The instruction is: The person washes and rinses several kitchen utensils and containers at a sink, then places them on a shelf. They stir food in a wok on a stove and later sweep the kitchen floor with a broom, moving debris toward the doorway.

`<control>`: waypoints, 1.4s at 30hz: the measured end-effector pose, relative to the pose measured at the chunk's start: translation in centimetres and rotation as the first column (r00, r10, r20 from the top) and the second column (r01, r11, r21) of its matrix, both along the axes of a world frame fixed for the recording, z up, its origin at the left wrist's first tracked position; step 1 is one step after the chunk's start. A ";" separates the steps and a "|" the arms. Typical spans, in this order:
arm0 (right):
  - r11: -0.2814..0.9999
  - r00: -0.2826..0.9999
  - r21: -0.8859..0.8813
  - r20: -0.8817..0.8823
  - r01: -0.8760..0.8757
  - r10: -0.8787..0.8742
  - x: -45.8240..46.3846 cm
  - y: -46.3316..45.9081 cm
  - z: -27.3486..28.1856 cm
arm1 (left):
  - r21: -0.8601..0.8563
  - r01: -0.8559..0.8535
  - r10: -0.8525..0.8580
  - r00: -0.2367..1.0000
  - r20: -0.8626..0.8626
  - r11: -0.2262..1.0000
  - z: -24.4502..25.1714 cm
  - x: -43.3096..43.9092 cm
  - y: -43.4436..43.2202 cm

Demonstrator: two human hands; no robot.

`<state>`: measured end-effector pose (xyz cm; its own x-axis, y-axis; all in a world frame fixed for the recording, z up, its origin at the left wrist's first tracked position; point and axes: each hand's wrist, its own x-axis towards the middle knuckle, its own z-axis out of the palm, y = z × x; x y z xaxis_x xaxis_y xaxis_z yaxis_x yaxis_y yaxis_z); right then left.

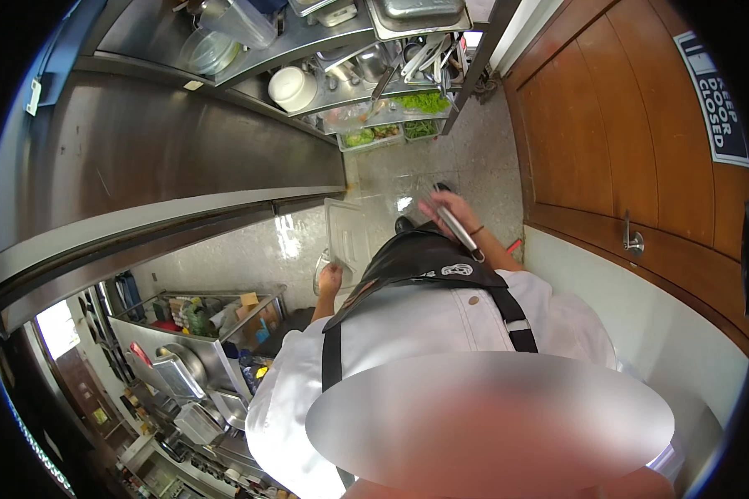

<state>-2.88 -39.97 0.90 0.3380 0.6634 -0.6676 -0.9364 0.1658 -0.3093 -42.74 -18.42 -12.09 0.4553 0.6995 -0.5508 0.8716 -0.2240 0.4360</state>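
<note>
My left hand [330,280] grips a clear plastic lid or shallow tray [348,234], held low on my left side. Beside those fingers a rounded clear piece [319,269] also shows; whether it is a separate container, I cannot tell. In front of my apron [406,249], my right hand [454,211] is closed around a metal-handled kitchen utensil [459,228]. Its handle ends in a hanging loop near my waist. The working end, past my fingers, is blurred and looks like thin wires, possibly a whisk.
Ahead stands a metal shelf rack [249,65] with pans, utensils [434,59] and tubs of green vegetables [371,136]. A wooden door [590,118] with a lever handle [630,240] is at right. To the left are a steel panel [193,137] and a steel counter [162,330]. Tiled floor [387,165] lies ahead.
</note>
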 end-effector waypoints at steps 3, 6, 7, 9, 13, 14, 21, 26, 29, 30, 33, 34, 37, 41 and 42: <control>0.996 0.883 -0.084 0.468 0.010 0.030 8.4 3.4 1.9 | -0.049 -0.012 0.011 1.000 -0.015 0.999 0.3 -0.8 -0.8; 0.954 0.326 -0.144 0.944 0.262 0.053 19.4 11.7 2.3 | -0.054 -0.001 -0.004 0.996 -0.092 0.999 1.0 -1.1 -1.5; 0.876 0.055 -0.180 0.983 0.447 0.174 22.2 14.6 2.0 | -0.050 -0.004 -0.003 0.990 -0.140 0.999 1.3 -1.1 -1.7; 0.714 -0.078 -0.190 0.943 0.674 0.324 27.2 20.2 1.2 | -0.038 -0.023 0.016 0.987 -0.159 0.999 1.9 -1.2 -2.3; 0.723 -0.332 0.000 0.889 0.691 0.317 33.6 25.4 -1.1 | -0.076 -0.110 0.094 0.978 -0.189 0.991 2.6 -2.2 -3.7; 0.653 -0.376 -0.065 0.773 0.755 0.512 34.0 25.5 -1.7 | -0.073 -0.145 0.136 0.985 -0.107 0.987 2.5 -2.5 -4.2; 0.271 -0.140 -0.535 0.272 0.800 0.952 32.9 22.7 -1.9 | 0.007 -0.304 0.303 0.950 -0.070 0.953 -2.0 -4.7 -8.8; 0.259 -0.174 -0.377 0.245 0.890 0.954 31.9 22.1 -0.7 | -0.074 -0.358 0.354 0.933 -0.067 0.931 -2.9 -4.4 -9.3; 0.299 -0.207 -0.412 0.253 0.861 0.945 31.9 22.1 -0.4 | -0.116 -0.297 0.287 0.953 -0.094 0.948 -1.6 -3.8 -9.1; 0.305 -0.209 -0.464 0.248 0.831 0.946 31.9 22.1 -0.1 | -0.128 -0.272 0.259 0.960 -0.109 0.954 -1.0 -3.5 -9.1; 0.361 -0.250 -0.496 0.277 0.790 0.928 30.0 21.4 1.6 | -0.076 -0.306 0.306 0.952 -0.019 0.949 1.7 -2.4 -9.2; 0.368 -0.290 -0.480 0.231 0.796 0.929 28.9 20.7 2.4 | -0.062 -0.293 0.293 0.956 -0.016 0.954 2.9 -2.0 -9.1; 0.877 -0.635 -0.199 0.622 0.438 0.459 23.1 17.8 4.0 | 0.000 -0.231 0.230 0.971 -0.063 0.973 7.8 0.0 -6.5; 0.810 -0.411 -0.579 0.763 -0.091 0.500 11.6 10.9 -0.2 | -0.033 -0.162 0.165 0.943 0.289 0.986 16.8 2.5 -2.8; 0.711 -0.173 -0.639 0.767 -0.293 0.618 9.6 10.1 -2.0 | -0.035 -0.096 0.102 0.922 0.375 0.995 19.0 3.4 -1.7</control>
